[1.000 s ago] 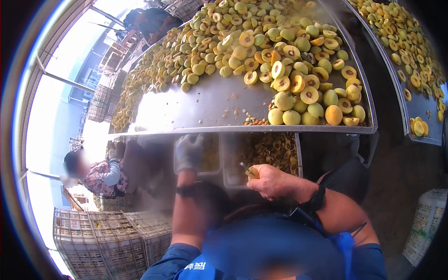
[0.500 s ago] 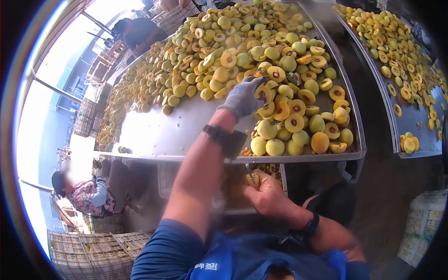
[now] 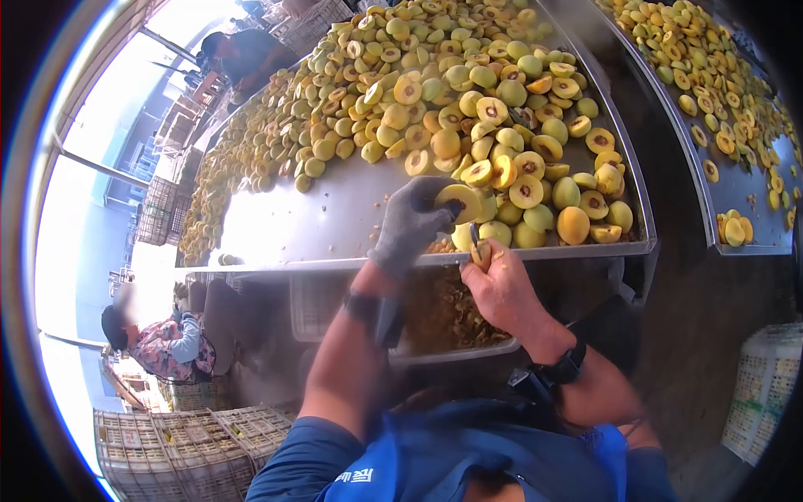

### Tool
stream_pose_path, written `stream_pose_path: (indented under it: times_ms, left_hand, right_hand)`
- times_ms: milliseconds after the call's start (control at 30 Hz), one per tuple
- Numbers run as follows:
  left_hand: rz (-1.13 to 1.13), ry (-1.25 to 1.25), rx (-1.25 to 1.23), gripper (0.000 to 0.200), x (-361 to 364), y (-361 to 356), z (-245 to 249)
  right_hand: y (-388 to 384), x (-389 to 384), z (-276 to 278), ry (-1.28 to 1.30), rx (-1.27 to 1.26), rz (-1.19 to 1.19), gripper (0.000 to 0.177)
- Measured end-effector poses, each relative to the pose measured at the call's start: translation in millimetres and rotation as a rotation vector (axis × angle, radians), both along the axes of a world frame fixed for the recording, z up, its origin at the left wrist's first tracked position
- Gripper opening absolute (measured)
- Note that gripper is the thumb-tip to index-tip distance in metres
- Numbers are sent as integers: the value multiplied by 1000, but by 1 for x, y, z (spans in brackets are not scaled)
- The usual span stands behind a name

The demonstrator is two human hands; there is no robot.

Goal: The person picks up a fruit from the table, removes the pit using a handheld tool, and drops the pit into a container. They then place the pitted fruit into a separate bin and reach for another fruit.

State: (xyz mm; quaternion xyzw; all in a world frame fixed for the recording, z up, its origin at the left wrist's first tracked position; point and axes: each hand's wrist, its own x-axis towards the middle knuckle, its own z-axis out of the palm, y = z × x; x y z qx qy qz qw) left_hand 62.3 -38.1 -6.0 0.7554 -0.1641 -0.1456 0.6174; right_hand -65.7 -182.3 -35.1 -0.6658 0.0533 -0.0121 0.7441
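Observation:
My left hand, in a grey glove, grips a yellow peach half by its edge, just above the table's front rim. The cut face is turned toward my right hand, which is bare and closed around a small hand tool with a dark metal end. The tool's end points up, right at the lower side of the peach half. Behind both hands, halved peaches lie heaped on the metal table, many with brown centres showing.
Below the table edge stands a bin of brownish scraps. A second table with peach halves is at the right. Stacked crates stand lower left, others lower right. One person sits at left; another is farther back.
My left hand has come back from the heap toward me, now with a peach half in it. My right hand has risen with the tool to meet it at the table rim.

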Motion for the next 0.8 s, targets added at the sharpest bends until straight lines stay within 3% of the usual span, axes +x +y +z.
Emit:
stream_pose_path:
  times_ms: [167, 233, 300, 433, 533, 633, 700, 800]
  left_hand:
    - [127, -38, -23, 38, -55, 2, 8]
    - [173, -188, 87, 37, -65, 5, 3]
    - [231, -326, 205, 37, -79, 4, 1]
    - [274, -376, 251, 35, -92, 4, 7]
    - [235, -303, 107, 29, -94, 12, 0]
    - [223, 122, -384, 25, -98, 10, 13]
    - [262, -91, -219, 29, -89, 12, -7]
    - [247, -431, -35, 33, -91, 9, -18]
  right_hand:
    - [5, 0, -3, -20, -102, -23, 10]
    - [7, -4, -4, -67, -145, -16, 8]
    - [15, -4, -7, -128, 172, 131, 8]
    - [10, -17, 14, -47, 304, 288, 9]
    - [-1, -23, 36, 105, 403, 405, 11]
    - [1, -22, 33, 161, 374, 425, 13]
    - [7, -21, 25, 161, 294, 462, 15]
    - [10, -22, 11, 334, 394, 583, 15]
